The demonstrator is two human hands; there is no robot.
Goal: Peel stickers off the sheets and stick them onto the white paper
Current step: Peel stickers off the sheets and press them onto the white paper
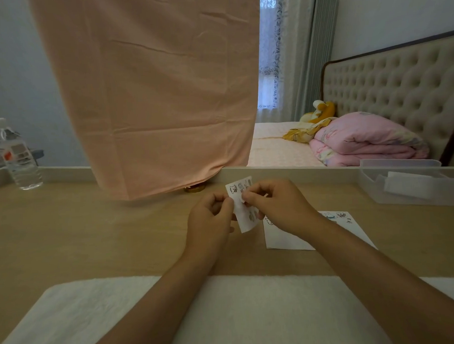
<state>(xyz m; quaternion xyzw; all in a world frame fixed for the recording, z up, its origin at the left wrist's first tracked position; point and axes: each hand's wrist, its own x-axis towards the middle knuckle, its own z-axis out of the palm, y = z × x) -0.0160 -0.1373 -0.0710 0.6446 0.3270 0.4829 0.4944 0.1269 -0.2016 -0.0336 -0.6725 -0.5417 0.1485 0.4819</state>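
A small sticker sheet with little cartoon animal stickers is held upright above the wooden desk. My left hand pinches its left edge. My right hand pinches at the sheet's middle with thumb and forefinger; the sticker under the fingertips is hidden. The white paper lies flat on the desk to the right, partly under my right forearm, with several stickers along its top edge.
A clear plastic tray sits at the desk's right back. A water bottle stands at far left. A pink cloth hangs over the desk's back edge. A white towel covers the near edge.
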